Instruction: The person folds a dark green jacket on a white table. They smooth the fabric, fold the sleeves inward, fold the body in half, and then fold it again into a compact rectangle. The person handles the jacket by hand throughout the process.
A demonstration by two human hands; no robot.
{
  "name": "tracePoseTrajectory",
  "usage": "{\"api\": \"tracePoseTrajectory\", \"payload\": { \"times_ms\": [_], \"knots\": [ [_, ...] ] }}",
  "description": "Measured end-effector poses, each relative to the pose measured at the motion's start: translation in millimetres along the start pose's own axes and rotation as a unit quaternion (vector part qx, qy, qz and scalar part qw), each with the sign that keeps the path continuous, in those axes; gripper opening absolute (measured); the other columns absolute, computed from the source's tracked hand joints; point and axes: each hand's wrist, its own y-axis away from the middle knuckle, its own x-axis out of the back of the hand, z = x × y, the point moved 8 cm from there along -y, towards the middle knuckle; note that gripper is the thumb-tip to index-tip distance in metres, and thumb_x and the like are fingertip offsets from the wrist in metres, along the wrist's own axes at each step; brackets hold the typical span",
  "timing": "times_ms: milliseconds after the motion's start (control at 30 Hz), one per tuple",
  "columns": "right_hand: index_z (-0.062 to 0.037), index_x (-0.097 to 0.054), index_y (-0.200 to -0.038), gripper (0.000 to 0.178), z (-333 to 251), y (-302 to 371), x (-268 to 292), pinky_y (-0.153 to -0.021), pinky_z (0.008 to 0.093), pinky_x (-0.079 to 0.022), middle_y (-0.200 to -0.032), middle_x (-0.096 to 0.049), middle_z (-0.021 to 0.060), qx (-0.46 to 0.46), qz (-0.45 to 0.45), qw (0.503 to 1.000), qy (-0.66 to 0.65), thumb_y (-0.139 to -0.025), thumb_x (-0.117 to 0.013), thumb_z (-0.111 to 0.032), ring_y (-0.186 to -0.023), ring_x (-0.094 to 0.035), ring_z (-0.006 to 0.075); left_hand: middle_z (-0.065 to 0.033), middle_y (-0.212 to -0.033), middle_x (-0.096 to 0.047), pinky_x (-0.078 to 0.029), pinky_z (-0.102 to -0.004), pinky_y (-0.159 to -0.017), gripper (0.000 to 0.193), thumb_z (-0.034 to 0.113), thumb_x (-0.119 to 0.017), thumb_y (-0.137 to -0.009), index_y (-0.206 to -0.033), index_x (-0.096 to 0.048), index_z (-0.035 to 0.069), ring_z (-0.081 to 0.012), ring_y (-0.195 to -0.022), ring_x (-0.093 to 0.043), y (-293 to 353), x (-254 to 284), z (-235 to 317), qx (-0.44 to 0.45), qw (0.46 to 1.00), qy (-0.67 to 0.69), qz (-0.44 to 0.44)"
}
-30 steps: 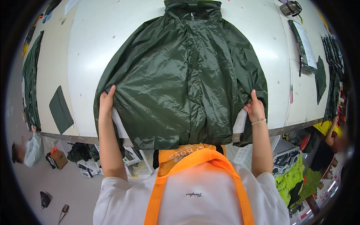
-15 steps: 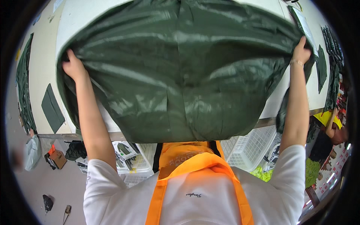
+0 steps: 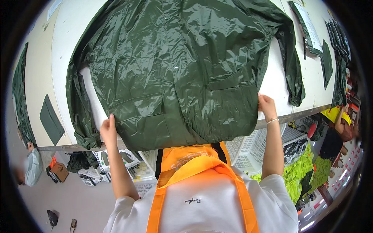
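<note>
A shiny dark green rain jacket (image 3: 145, 72) lies front side up on the white table (image 3: 64, 50), its hem at the near edge. Its two sleeves stretch down along the sides. Two flapped pockets show on the front, and the closure runs down the middle. My left hand (image 3: 109, 130) pinches the jacket's left side edge close to the hem. On the opposite side, my right hand (image 3: 267, 107) grips the right edge a little higher up, between the body and the right sleeve (image 3: 293, 73).
A folded green piece (image 3: 51, 119) lies at the left, and a green bundle with a paper sheet (image 3: 309, 29) at the far right. White crates (image 3: 254, 155) stand under the table edge. Co-workers are at both sides; one wears yellow (image 3: 330, 115).
The jacket, held up and spread wide before, now lies flatter on the table with its front and sleeves showing. Both hands have come down and inward to its lower side edges.
</note>
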Motion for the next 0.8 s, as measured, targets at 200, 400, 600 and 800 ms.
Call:
{"api": "tracePoseTrajectory", "payload": {
  "times_ms": [200, 400, 600, 800],
  "knots": [
    [0.0017, -0.063, -0.076, 0.033, -2, 15, -20, -0.048, 0.0248, -0.042, -0.061, -0.056, 0.0017, 0.011, -0.127, 0.979, 0.160, -0.092, -0.056, -0.026, -0.055, -0.051, 0.0096, 0.0021, -0.067, -0.047, -0.035, -0.0234, -0.058, 0.038, 0.030, -0.055, -0.094, -0.071, -0.047, 0.002, -0.0069, -0.064, -0.037, 33, -19, -2, 0.072, 0.974, 0.161, -0.142],
    [0.0041, -0.053, -0.083, 0.029, 14, 2, 59, -0.056, 0.0437, -0.045, -0.069, -0.056, 0.0233, 0.093, 0.162, 0.967, 0.173, -0.094, -0.048, -0.022, -0.057, -0.054, 0.0380, -0.0110, -0.077, -0.059, -0.043, -0.0312, -0.068, 0.034, 0.028, -0.053, -0.095, -0.085, -0.051, -0.005, -0.0192, -0.069, -0.049, 16, 19, -20, -0.036, 0.987, 0.158, 0.014],
    [0.0006, -0.053, -0.079, 0.037, -5, 9, 60, -0.052, 0.0372, -0.044, -0.066, -0.062, 0.0172, 0.199, 0.318, 0.904, 0.205, -0.094, -0.052, -0.033, -0.058, -0.060, 0.0307, -0.0088, -0.078, -0.060, -0.044, -0.0285, -0.068, 0.031, 0.028, -0.056, -0.094, -0.097, -0.053, -0.002, -0.0151, -0.072, -0.053, 4, 0, -38, -0.013, 0.986, 0.162, 0.033],
    [-0.0030, -0.060, -0.072, 0.039, 108, 77, 54, -0.047, 0.0214, -0.041, -0.063, -0.059, 0.0026, -0.096, 0.088, 0.991, -0.004, -0.090, -0.060, -0.038, -0.051, -0.053, 0.0074, -0.0047, -0.088, -0.062, -0.043, -0.0218, -0.068, 0.029, 0.024, -0.064, -0.089, -0.106, -0.058, 0.000, -0.0089, -0.075, -0.054, 63, 23, -99, 0.081, 0.973, 0.218, 0.000]
  ]
}}
